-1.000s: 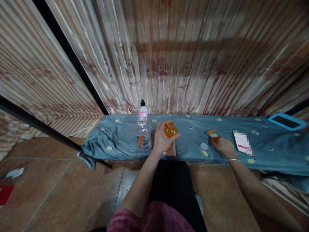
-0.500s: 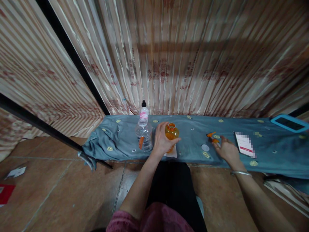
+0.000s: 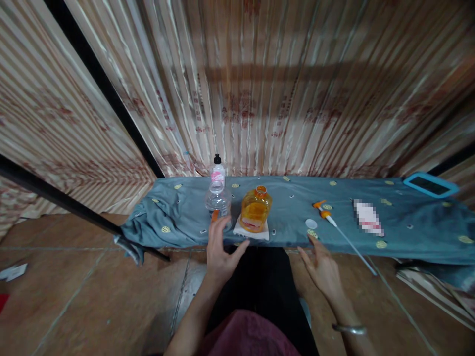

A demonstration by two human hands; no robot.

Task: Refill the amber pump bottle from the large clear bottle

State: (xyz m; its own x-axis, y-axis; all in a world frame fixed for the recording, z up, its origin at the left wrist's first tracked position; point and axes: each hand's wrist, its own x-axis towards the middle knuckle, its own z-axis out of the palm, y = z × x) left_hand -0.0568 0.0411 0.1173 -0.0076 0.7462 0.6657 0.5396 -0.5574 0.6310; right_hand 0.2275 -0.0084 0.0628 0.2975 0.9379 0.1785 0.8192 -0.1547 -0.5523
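Observation:
An amber bottle (image 3: 256, 210) with an uncapped neck stands on a folded white cloth or tissue (image 3: 262, 235). To its left is a clear open-necked bottle (image 3: 218, 199) with an orange mark. My left hand (image 3: 222, 249) is open in front of the two bottles, fingers spread; its fingertips overlap the clear bottle's lower part, and whether they touch it I cannot tell. Over the front edge, my right hand (image 3: 321, 264) is open and holds nothing. Beyond it lies an orange pump head (image 3: 325, 214) with a long tube, beside a white disc (image 3: 311, 224).
Behind the clear bottle stands a white-and-pink bottle with a black cap (image 3: 217, 170). A blurred-out phone (image 3: 368, 217) and a blue-framed object (image 3: 431, 185) lie to the right on the cloth-covered bench (image 3: 293, 198). A black pole (image 3: 107, 94) slants at the left, before the curtain.
My left hand has let go of the amber bottle and moved left and toward me. My right hand has drawn back from the pump, whose tube now shows.

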